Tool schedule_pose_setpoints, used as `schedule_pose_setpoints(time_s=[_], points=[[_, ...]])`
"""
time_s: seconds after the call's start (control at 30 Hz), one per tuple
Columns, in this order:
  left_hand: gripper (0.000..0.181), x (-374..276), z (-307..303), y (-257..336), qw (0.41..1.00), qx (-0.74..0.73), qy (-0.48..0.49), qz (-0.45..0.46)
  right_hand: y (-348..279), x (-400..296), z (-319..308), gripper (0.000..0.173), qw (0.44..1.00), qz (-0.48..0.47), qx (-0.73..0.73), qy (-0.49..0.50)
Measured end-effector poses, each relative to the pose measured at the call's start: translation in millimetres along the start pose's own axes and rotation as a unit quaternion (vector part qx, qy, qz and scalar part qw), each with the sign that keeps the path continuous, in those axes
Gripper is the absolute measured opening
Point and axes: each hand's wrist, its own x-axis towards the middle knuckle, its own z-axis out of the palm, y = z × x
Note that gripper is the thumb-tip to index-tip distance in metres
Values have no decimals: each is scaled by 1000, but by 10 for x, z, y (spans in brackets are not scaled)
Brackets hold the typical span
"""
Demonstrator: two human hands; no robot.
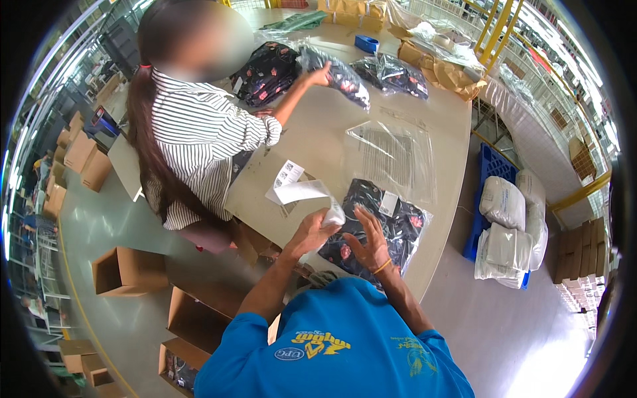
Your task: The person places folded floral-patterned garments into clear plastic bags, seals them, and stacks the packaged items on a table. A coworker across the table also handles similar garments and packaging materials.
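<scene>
A roll of white printed labels (334, 215) is in my left hand (311, 233), and its loose strip (300, 192) trails over the table to the left. My right hand (367, 241), fingers apart, is over a plastic-bagged dark floral garment (405, 226); whether it touches the bag is unclear. A small white label (388, 204) lies on that bag. Beyond it, a clear plastic bag (393, 154) lies flat on the table (308, 139).
At the left, a co-worker (199, 129) handles bagged dark floral garments (338, 74). More bagged garments (398, 74) and a blue tape ring (367, 44) lie farther back. Open cardboard boxes (129, 271) stand on the floor at left; white sacks (502, 204) rest on a blue pallet (490, 164) at right.
</scene>
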Motion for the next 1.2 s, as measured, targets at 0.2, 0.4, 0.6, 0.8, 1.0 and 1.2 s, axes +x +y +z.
schedule_pose_setpoints(time_s=[0.2,0.4,0.6,0.8,1.0,1.2], points=[[37,-50,62,465,948,-285,-141,29,-45,83,-136,64,995,-27,89,-31],[25,-11,119,627,960,-262,-97,-21,-126,-57,-124,40,976,117,183,1],[22,88,232,699,993,-90,19,-75,-151,-98,-55,27,938,221,257,75],[21,161,250,472,994,-88,-11,-60,7,-139,-37,21,887,235,374,133],[28,487,-152,-166,988,123,86,-34,219,-251,-297,21,941,126,200,241],[34,1181,-722,-764,884,420,133,-154,143,-526,-629,67,966,3,-48,256]])
